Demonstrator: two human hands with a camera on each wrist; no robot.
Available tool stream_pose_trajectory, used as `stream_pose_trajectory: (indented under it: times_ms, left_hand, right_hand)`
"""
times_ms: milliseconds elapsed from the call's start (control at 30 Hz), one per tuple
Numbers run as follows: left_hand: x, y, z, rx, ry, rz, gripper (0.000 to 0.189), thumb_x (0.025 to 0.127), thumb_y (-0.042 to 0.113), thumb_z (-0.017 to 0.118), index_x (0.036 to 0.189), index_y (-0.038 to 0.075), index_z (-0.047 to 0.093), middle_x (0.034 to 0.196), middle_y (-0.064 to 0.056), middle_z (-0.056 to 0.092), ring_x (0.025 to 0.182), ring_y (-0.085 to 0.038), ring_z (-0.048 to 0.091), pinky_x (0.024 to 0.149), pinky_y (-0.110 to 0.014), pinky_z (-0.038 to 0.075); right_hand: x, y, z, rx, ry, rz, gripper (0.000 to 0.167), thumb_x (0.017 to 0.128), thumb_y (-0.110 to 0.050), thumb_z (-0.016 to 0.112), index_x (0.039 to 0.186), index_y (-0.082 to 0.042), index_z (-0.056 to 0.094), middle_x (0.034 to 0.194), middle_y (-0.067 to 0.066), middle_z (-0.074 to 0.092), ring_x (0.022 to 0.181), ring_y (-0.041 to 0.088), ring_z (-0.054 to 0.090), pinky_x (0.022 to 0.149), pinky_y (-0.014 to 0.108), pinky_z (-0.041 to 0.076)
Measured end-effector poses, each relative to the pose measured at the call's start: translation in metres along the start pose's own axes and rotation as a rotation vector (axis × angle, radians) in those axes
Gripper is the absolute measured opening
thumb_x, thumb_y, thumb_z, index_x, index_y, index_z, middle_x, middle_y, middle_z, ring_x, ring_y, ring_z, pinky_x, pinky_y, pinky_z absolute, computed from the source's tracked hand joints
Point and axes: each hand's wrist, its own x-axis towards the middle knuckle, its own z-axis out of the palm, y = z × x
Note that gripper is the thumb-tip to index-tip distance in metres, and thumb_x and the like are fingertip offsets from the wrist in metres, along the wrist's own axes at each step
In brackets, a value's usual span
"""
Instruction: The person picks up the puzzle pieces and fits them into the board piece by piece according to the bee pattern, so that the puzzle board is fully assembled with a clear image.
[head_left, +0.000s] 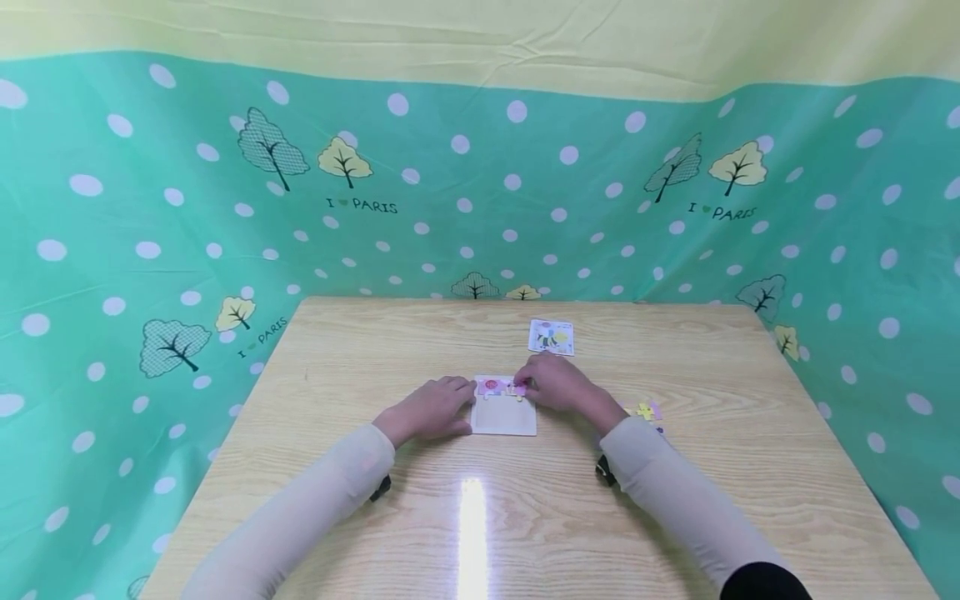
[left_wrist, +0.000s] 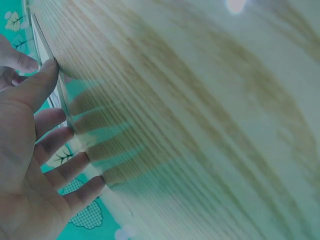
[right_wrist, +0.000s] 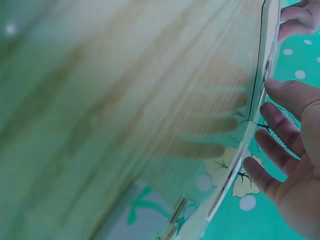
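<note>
A white puzzle tray lies on the table, with pink picture pieces along its far side and a bare near part. My left hand rests at the tray's left edge, thumb and fingers spread; in the left wrist view its thumb touches the edge. At the far right corner, my right hand holds a small puzzle piece at its fingertips, low over the tray. The right wrist view shows the thumb at the tray and the other fingers loosely spread; the piece is mostly hidden there.
A small square picture card with a bee-like figure lies beyond the right hand. Loose puzzle pieces, yellow and purple, lie by the right forearm, which partly hides them. A patterned green cloth hangs behind the wooden table.
</note>
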Motion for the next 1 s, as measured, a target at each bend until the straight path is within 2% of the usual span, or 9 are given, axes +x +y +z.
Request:
stream_pose_trajectory:
  times_ms: [600, 800, 1000]
  left_hand:
    - [0.001, 0.0, 0.0003, 0.016, 0.011, 0.007, 0.065, 0.095, 0.05, 0.066, 0.143, 0.007, 0.056, 0.153, -0.015, 0.051, 0.142, -0.033, 0.048, 0.117, -0.049, 0.044]
    - [0.001, 0.0003, -0.0002, 0.019, 0.007, 0.011, 0.067, 0.095, 0.05, 0.067, 0.144, 0.006, 0.055, 0.152, -0.016, 0.052, 0.141, -0.034, 0.049, 0.117, -0.049, 0.045]
    - [0.0004, 0.0007, 0.0002, 0.009, 0.003, 0.005, 0.065, 0.095, 0.049, 0.067, 0.142, 0.007, 0.056, 0.153, -0.016, 0.051, 0.142, -0.034, 0.049, 0.117, -0.05, 0.045]
  right_hand:
    - [0.0019, -0.0006, 0.0001, -0.059, -0.009, 0.001, 0.02, 0.094, -0.019, 0.072, 0.113, -0.02, 0.078, 0.106, -0.004, 0.073, 0.102, 0.015, 0.063, 0.097, 0.034, 0.054]
    - [0.003, -0.0031, -0.0002, -0.06, -0.037, -0.003, 0.016, 0.095, -0.025, 0.072, 0.109, -0.019, 0.078, 0.104, 0.0, 0.07, 0.099, 0.018, 0.061, 0.094, 0.037, 0.055]
    - [0.0018, -0.0032, 0.0002, -0.058, -0.057, -0.013, 0.021, 0.098, -0.026, 0.068, 0.115, -0.017, 0.076, 0.111, 0.004, 0.069, 0.103, 0.022, 0.062, 0.095, 0.04, 0.056]
